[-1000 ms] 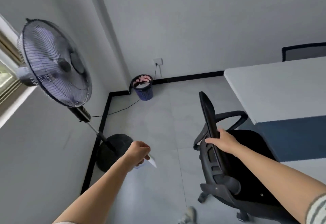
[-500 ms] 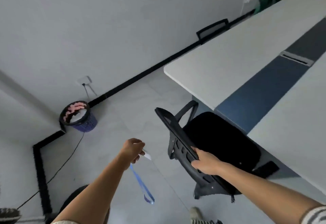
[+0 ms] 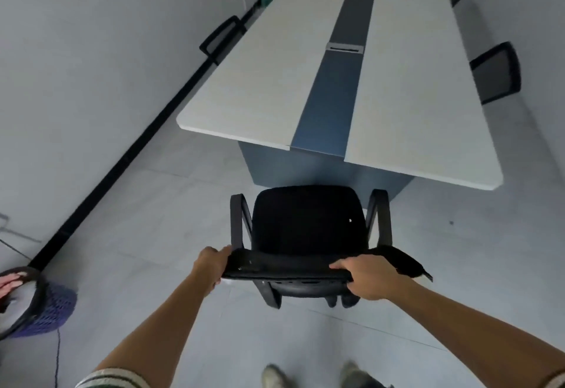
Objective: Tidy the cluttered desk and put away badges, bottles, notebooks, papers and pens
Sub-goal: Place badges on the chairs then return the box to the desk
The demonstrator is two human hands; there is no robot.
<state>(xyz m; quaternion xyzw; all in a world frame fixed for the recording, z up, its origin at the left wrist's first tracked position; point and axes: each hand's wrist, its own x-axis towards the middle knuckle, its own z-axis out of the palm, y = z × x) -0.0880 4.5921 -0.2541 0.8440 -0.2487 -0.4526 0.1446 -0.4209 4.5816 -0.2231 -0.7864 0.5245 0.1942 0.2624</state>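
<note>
Head camera looked down on the long desk (image 3: 412,97), which ran away from the person, with its far end cut off by the top of the frame. Its top was two pale panels split lengthwise by a centre strip (image 3: 328,106), blue at the near end and grey farther off. A narrow dark cable slot (image 3: 345,48) was set into the strip. A blue base showed beneath the near edge.

A black office chair (image 3: 308,222) stood just before that near edge, facing the desk, its seat and both armrests in view. Its wheels were hidden under the seat.

Three more chairs stood beside the desk, one on the left (image 3: 223,37) and two on the right (image 3: 496,72), and only their backs showed.

A purple mesh bin (image 3: 52,308) sat at the lower left by the wall. The frame edge cut it off and its pinkish contents were hard to make out.

The left hand (image 3: 212,265) curled round the left end of the chair's backrest, and the right hand (image 3: 367,277) gripped its top edge. A white sliver (image 3: 227,281) peeked out below the left hand, too small to identify.
</note>
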